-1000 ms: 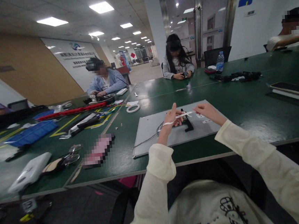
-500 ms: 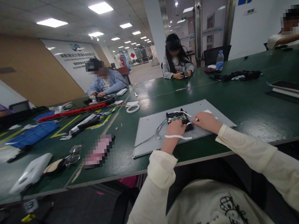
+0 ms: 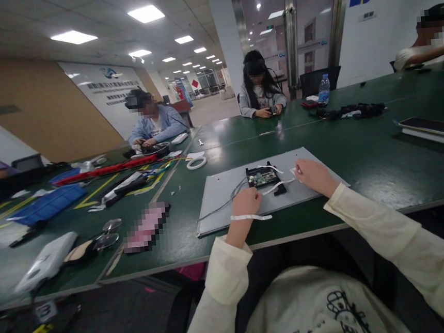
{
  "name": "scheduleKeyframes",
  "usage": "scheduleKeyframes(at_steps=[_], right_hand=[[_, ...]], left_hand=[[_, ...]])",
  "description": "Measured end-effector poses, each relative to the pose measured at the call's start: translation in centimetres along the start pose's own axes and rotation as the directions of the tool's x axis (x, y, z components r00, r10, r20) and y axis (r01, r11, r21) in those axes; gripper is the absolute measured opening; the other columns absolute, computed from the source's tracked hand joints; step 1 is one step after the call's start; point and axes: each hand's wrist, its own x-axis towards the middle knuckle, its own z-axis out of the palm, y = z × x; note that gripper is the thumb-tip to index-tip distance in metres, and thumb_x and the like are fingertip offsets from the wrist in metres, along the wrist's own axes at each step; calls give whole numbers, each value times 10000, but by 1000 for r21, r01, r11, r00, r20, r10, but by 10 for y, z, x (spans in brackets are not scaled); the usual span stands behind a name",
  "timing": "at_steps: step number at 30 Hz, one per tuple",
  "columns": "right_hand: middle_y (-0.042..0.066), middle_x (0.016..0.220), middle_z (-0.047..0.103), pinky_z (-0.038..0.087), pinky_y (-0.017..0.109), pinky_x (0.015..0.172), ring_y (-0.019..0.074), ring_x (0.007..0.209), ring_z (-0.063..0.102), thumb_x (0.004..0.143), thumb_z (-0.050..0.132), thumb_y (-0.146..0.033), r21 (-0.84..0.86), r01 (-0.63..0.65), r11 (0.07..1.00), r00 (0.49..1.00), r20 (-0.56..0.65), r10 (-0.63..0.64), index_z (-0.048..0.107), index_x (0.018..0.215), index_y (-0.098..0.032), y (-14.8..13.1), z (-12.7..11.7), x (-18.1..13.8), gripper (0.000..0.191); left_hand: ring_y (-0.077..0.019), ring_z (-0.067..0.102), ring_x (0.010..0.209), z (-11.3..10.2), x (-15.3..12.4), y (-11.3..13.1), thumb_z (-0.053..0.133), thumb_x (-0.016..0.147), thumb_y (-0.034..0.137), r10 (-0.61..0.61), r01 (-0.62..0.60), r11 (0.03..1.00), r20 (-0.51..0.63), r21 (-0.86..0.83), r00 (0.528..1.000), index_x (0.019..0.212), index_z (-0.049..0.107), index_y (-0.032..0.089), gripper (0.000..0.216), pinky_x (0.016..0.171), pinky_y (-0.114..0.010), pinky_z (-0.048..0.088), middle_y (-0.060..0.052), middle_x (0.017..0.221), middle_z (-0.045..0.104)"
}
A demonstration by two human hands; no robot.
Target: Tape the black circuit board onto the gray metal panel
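Note:
A black open-framed device with a green circuit board (image 3: 264,177) lies on a grey panel (image 3: 217,195), grey wires trailing from its left side. My left hand (image 3: 245,205) is closed in front of the device, at one end of a thin white strip (image 3: 280,186) that stretches right across the device's front. Another white strip (image 3: 252,217) is stuck across my left wrist, and a third strip (image 3: 272,168) curls over the device's back edge. To the right, my right hand (image 3: 314,175) pinches a small white piece (image 3: 294,172) above the panel.
Left of the panel are a white tape roll (image 3: 196,163), a pink phone-shaped item (image 3: 147,227), glasses (image 3: 109,234), a white case (image 3: 47,260) and a blue tray (image 3: 48,203). A phone (image 3: 434,130) rests on the right. Other people sit around the green table (image 3: 370,169).
My hands have moved apart, left hand to the left and right hand to the right, uncovering the device. The white strip between them now shows at greater length.

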Motion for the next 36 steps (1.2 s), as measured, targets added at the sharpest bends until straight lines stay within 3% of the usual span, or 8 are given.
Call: scheduleKeyframes(at_steps=[3,6,10,13,21,25,32,36], right_hand=[[68,911,664,423,268,703,172,799,611,915,520,-237,287,125,950,992,-35,-120,579,979,-166,-19,-6,-5,112],[57,934,671,451,257,715,157,813,620,922,517,-290,565,246,788,955,0,-298,581,1055,-176,-48,-11,-21,186],[47,949,680,467,266,719,161,821,637,930,506,-307,722,298,624,865,73,-497,535,1257,-217,-80,-13,-43,341],[37,948,684,473,271,713,151,757,641,916,532,-305,799,251,547,824,121,-554,489,1332,-237,-89,-11,-49,423],[26,882,698,478,248,655,133,709,629,863,604,-339,930,27,366,819,190,-542,534,1280,-209,-88,-7,-39,442],[46,864,703,463,223,579,125,675,614,833,620,-339,955,-70,289,767,237,-597,671,1006,-161,-92,-8,-37,253],[37,806,713,437,209,562,98,615,561,727,700,-325,972,-146,186,933,198,-301,735,867,-167,-100,-24,-4,214],[46,999,717,427,183,552,101,703,589,737,688,-331,988,-147,47,987,149,-60,720,978,-191,-108,-25,23,280]], left_hand=[[-227,661,864,4,-1,-3,462,880,296,-31,31,999,-12,-31,999,824,696,196,261,726,-290,477,-85,859,704],[-224,661,852,5,-1,-4,486,861,299,-54,51,996,-32,-75,998,800,695,210,235,706,-286,466,-72,854,708],[-212,656,825,3,-3,-6,510,864,300,-37,27,987,-62,-156,997,786,692,203,220,701,-279,451,-70,841,712],[-198,648,785,0,-5,-8,495,894,311,-39,22,979,-83,-203,996,767,684,188,259,703,-274,441,-73,805,706],[-185,637,761,0,-5,-8,488,908,333,-55,36,978,-89,-205,995,770,683,185,280,685,-259,418,-67,792,702],[-175,630,740,-1,-5,-9,492,899,326,-100,74,973,-113,-220,989,747,679,185,278,663,-253,399,-60,776,701],[-194,639,754,-6,-12,-13,488,900,353,-188,146,961,-170,-237,967,803,686,191,274,623,-270,370,-75,792,707],[-197,636,737,-10,-18,-20,419,935,384,-362,276,917,-314,-287,878,784,647,210,324,622,-275,368,-62,750,690]])
